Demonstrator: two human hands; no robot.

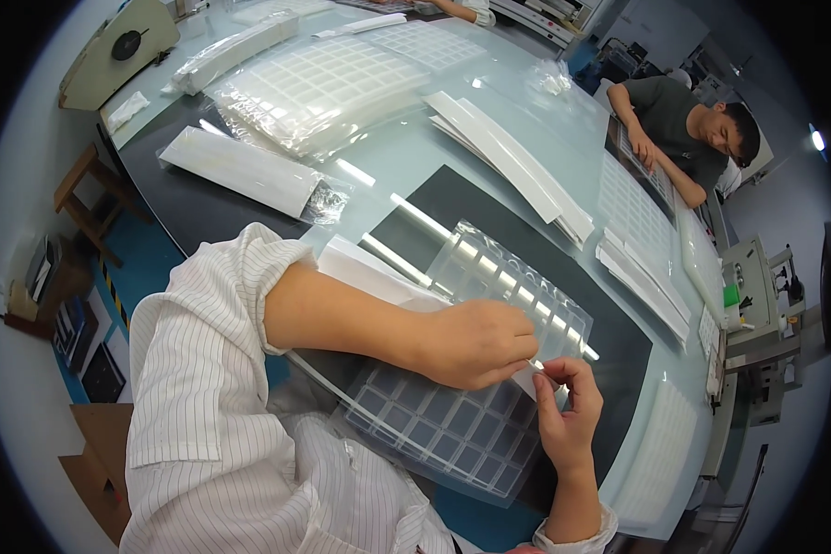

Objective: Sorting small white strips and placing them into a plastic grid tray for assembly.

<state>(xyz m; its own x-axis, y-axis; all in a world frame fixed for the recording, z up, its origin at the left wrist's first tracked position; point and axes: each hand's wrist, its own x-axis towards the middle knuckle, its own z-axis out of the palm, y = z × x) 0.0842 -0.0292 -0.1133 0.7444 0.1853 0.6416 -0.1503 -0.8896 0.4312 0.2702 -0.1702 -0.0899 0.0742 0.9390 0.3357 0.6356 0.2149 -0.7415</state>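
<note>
Over the dark mat (pixel 619 374) at the near edge of the pale table (pixel 563 129), I have both bare hands working close together at a white slip (pixel 525 379). The right hand (pixel 571 406) pinches it between thumb and fingertips, its wrist coming up from the lower edge. The left hand (pixel 483 343) reaches across from the left, palm down, fingers curled closed right beside the slip; I cannot tell whether they grip it too, since the thumb is hidden from me.

Below the hands I see a clear compartment tray (pixel 439 420), divided into rows of rectangular cells, lying partly under the left wrist and jutting past the table edge toward the wearer. Just beyond the hands lies a clear gridded panel (pixel 489 268), bright with lamp reflections; whether it joins the tray I cannot make out. A white sheet (pixel 360 266) sticks out beside the left forearm.

Farther off, a plastic-wrapped white bundle (pixel 240 174) lies to the left, with a stack of wrapped gridded trays (pixel 323 88) behind it. Long white strips (pixel 517 166) lie beyond the mat, and more folded strips (pixel 644 284) rest to the right. Across the table, a co-worker in a dark shirt (pixel 669 115) leans over the far right edge.
</note>
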